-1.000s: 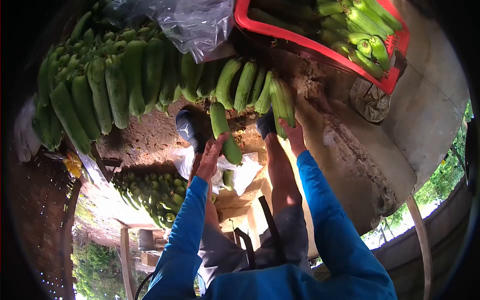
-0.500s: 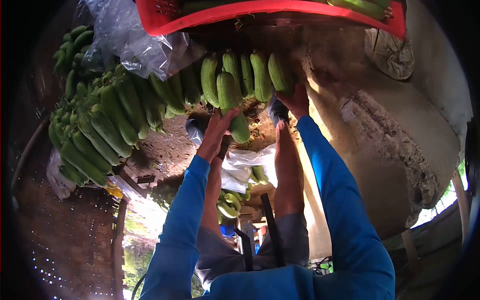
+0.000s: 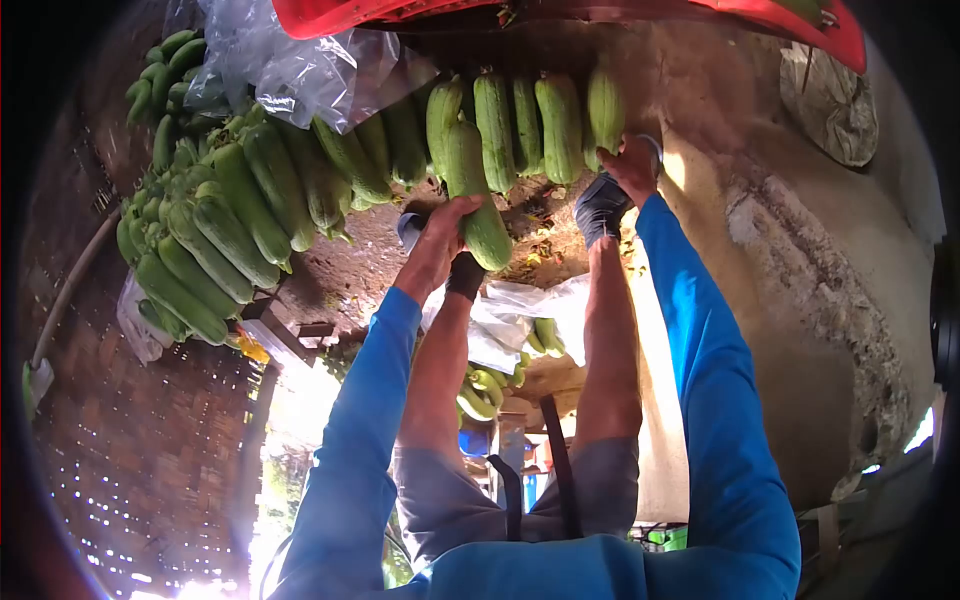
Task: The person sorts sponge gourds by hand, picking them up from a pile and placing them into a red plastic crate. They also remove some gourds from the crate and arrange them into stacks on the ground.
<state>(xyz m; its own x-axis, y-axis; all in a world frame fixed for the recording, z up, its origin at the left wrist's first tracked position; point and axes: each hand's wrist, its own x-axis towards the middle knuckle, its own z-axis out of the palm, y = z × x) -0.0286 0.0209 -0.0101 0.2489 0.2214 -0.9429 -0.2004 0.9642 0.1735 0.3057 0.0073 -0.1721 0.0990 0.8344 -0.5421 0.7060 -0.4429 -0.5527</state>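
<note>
One gourd (image 3: 466, 160) clasped in left hand (image 3: 434, 240) below the red crate (image 3: 335, 18), right hand (image 3: 632, 172) at row-end gourd (image 3: 604, 105), grip unclear: likely positioning step, next move calling for steady support.

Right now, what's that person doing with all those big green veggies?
The left hand holds a long green vegetable, tilted over a row of similar ones. The right hand is at the lower end of the row's rightmost vegetable; I can't tell whether it grips it. A red crate sits beyond the row.
</note>
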